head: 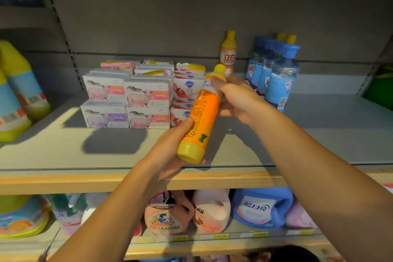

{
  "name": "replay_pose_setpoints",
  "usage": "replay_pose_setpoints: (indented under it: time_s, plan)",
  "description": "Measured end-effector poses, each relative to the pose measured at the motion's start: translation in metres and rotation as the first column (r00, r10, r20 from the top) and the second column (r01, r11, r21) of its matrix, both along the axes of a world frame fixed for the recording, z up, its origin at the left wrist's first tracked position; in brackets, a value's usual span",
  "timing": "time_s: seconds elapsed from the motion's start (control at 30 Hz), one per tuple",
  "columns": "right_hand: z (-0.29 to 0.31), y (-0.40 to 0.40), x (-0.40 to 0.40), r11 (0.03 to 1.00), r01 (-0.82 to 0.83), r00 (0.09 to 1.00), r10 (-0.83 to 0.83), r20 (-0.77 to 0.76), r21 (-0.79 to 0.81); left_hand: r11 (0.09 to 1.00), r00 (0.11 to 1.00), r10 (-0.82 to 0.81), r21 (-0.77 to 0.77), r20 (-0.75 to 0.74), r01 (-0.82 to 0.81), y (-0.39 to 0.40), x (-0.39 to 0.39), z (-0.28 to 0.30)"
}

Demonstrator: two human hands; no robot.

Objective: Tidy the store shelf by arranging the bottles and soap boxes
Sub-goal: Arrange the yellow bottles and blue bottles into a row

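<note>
Orange-labelled bottle point(198, 117) with yellow cap and yellow base is held at centre frame, tilted, cap end toward the shelf back, base toward the camera. It is gripped by both hands: the left hand point(170, 151) is curled under and around the base end, the right hand point(236, 100) is wrapped round the neck just below the cap. The bottle is carried above the grey shelf board point(63, 151), not resting on it.

Step judged in hand: a stray bottle being put in place. A matching upright bottle point(228, 53) stands at the back, right of centre, between the soap boxes point(127, 100) and the blue bottles point(274, 74). The next move is judged to call for righting the held bottle and setting it in front of or beside its match; the gap there is narrow, so neighbours could be knocked.

Writing: "立白" is read in red on the upright bottle. "Safeguard" is made out on the shield logo of the soap packs point(187, 89). Sheep drawings are seen on the white boxes; their text is too small. Lower shelf: "蓝月亮" on a blue jug point(261, 208), "立白" on a pink jug point(165, 217).
</note>
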State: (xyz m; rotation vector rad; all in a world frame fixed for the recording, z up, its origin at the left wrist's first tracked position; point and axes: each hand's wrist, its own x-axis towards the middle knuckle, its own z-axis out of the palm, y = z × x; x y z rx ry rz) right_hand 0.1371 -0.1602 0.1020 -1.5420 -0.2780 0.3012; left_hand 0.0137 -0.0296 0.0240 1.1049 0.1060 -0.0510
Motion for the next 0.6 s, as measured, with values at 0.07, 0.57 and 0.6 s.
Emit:
replay_pose_setpoints:
  time_s: [0.07,0.57,0.6]
  plan:
    - [-0.004,0.001,0.0,0.994,0.03,0.999,-0.031,-0.007,-0.103,1.0,1.0,-0.01,0.008,0.026,0.01,-0.001,0.0,-0.002]
    - [0.0,-0.01,-0.04,0.922,0.367,0.79,-0.236,0.566,-0.128,0.693,0.926,0.096,0.644,0.365,-0.325,-0.015,-0.001,-0.009]
    - [0.002,-0.011,-0.049,0.906,0.412,0.716,-0.253,0.65,-0.101,0.616,0.895,0.164,0.666,0.415,-0.421,-0.018,-0.002,-0.009]
